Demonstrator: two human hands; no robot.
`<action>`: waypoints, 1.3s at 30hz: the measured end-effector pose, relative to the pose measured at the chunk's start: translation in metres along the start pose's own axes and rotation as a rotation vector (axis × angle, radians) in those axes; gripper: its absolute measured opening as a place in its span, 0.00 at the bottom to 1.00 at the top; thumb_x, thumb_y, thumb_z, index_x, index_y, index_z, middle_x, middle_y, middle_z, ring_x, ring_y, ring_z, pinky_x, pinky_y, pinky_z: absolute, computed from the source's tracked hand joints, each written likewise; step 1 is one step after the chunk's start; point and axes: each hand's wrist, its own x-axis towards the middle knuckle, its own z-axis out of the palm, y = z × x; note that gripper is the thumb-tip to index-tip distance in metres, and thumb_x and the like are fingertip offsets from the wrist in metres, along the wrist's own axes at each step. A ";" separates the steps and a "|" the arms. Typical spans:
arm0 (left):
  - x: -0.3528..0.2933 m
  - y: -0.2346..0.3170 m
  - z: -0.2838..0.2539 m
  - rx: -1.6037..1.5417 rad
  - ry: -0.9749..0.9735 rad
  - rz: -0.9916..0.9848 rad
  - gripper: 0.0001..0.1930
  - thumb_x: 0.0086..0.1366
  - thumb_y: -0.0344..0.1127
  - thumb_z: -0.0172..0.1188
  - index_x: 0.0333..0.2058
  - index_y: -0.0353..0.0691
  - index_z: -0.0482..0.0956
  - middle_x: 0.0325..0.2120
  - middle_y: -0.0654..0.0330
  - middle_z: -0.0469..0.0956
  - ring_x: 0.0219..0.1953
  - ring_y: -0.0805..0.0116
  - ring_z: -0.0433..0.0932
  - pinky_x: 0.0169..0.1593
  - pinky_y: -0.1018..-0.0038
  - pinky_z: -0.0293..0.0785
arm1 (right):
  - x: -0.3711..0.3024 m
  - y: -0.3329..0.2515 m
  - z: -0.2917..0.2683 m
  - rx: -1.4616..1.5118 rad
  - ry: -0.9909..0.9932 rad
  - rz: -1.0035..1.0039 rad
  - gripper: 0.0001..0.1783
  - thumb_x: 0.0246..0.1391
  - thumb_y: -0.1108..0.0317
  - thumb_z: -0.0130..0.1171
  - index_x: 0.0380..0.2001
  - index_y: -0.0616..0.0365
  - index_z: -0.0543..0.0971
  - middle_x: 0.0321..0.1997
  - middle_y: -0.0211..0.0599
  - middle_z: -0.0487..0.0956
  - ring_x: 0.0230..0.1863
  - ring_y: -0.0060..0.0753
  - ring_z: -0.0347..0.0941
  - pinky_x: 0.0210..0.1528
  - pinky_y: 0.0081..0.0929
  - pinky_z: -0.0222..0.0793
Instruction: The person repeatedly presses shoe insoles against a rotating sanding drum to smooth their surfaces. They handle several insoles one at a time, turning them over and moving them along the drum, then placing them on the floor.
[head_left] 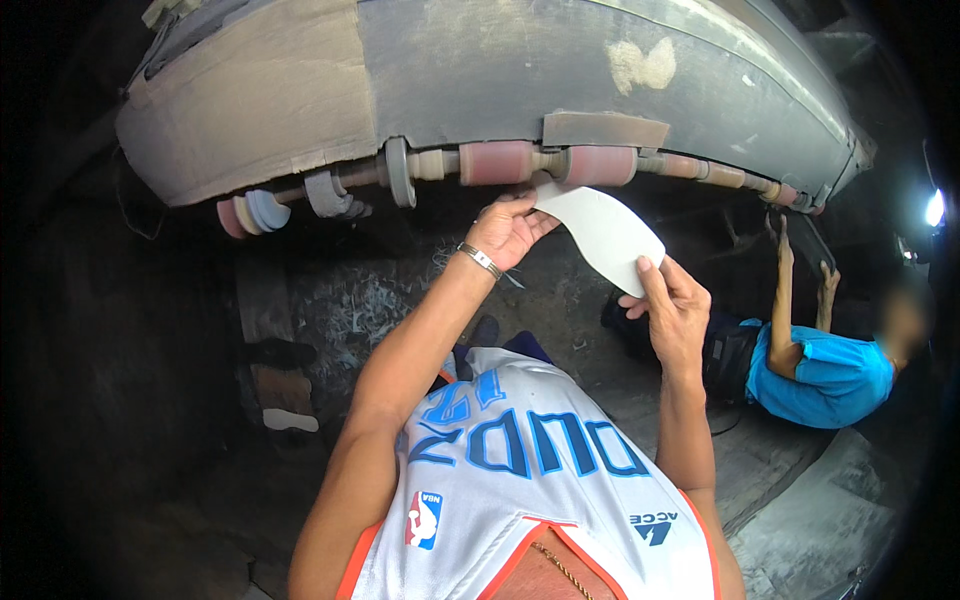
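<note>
A white shoe sole [607,228], thin and flat, is held between my two hands just below a long shaft of sanding drums. My left hand [508,232] grips its narrower end, close under a reddish drum [598,166]. At the wider end my right hand [675,308] pinches the edge, thumb on the upper face and fingers beneath. The narrow end reaches up to the drums; whether its edge touches one I cannot tell. Another reddish drum [495,162] sits to the left on the same shaft.
A large grey hood [480,75] covers the shaft from above. Further left on the shaft are a grey wheel [398,172] and pale discs [262,211]. Pale shavings [345,310] litter the floor. At the right, a person in a blue shirt [815,375] holds a dark piece [808,245] near the shaft's end.
</note>
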 end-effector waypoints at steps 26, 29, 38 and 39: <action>-0.061 -0.047 0.008 0.778 -0.143 -0.149 0.29 0.68 0.31 0.73 0.63 0.36 0.70 0.56 0.55 0.82 0.58 0.66 0.82 0.65 0.64 0.77 | 0.079 0.039 0.072 -0.138 -0.206 0.058 0.23 0.68 0.51 0.65 0.48 0.64 0.89 0.34 0.42 0.89 0.33 0.26 0.82 0.38 0.31 0.78; -0.078 -0.067 -0.019 0.707 -0.284 -0.306 0.34 0.66 0.29 0.74 0.67 0.36 0.69 0.57 0.57 0.82 0.60 0.68 0.81 0.65 0.66 0.76 | 0.091 0.039 0.087 -0.222 -0.210 -0.001 0.23 0.67 0.51 0.65 0.41 0.64 0.89 0.28 0.44 0.87 0.30 0.28 0.81 0.36 0.34 0.77; -0.096 -0.072 -0.087 0.502 -0.208 -0.376 0.29 0.67 0.31 0.72 0.64 0.36 0.71 0.56 0.55 0.82 0.58 0.65 0.82 0.63 0.66 0.80 | 0.081 0.034 0.070 -0.177 -0.121 -0.015 0.22 0.68 0.52 0.65 0.40 0.64 0.90 0.25 0.32 0.84 0.27 0.22 0.75 0.33 0.28 0.71; -0.098 -0.065 -0.097 0.440 -0.173 -0.334 0.28 0.69 0.30 0.70 0.64 0.36 0.71 0.56 0.55 0.82 0.58 0.64 0.82 0.63 0.65 0.80 | 0.078 0.034 0.066 -0.145 -0.120 0.014 0.23 0.68 0.52 0.64 0.43 0.64 0.90 0.26 0.36 0.86 0.28 0.25 0.79 0.35 0.30 0.74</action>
